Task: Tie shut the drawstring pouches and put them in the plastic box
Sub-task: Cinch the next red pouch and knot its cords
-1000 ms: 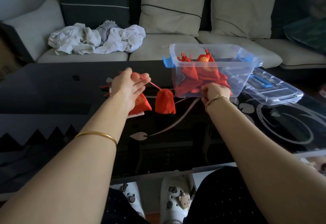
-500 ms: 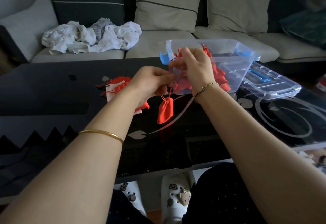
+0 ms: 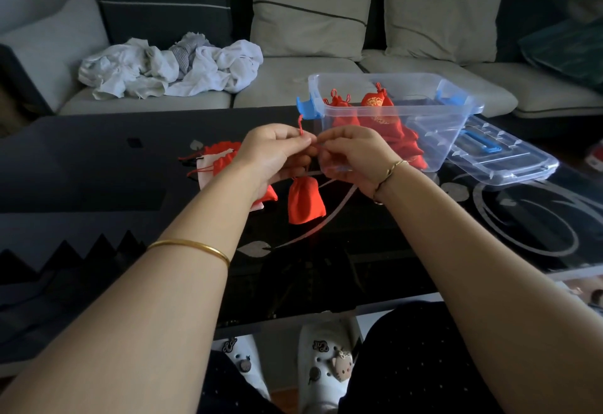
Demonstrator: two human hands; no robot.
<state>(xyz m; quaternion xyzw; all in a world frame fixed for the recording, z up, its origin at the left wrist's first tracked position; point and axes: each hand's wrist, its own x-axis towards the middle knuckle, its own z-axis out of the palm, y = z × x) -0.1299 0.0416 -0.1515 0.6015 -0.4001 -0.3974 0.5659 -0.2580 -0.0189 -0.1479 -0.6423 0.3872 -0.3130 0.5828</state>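
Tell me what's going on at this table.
A person is tying a red pouch shut: the left hand and right hand both pinch its drawstring, and the pouch hangs beneath them. Several red pouches already sit in the clear plastic box, its lid lying beside it. More pouches wait on the table.

Both forearms are bare. The forearm behind the left hand (image 3: 270, 152) carries a plain gold bangle (image 3: 192, 247). The wrist of the right hand (image 3: 355, 155) carries a thin twisted gold bracelet (image 3: 393, 167). Legs: dark trousers (image 3: 417, 364) with fine pale dots. Feet: white clogs (image 3: 326, 390) fitted with charms, one a cat face (image 3: 342, 363).
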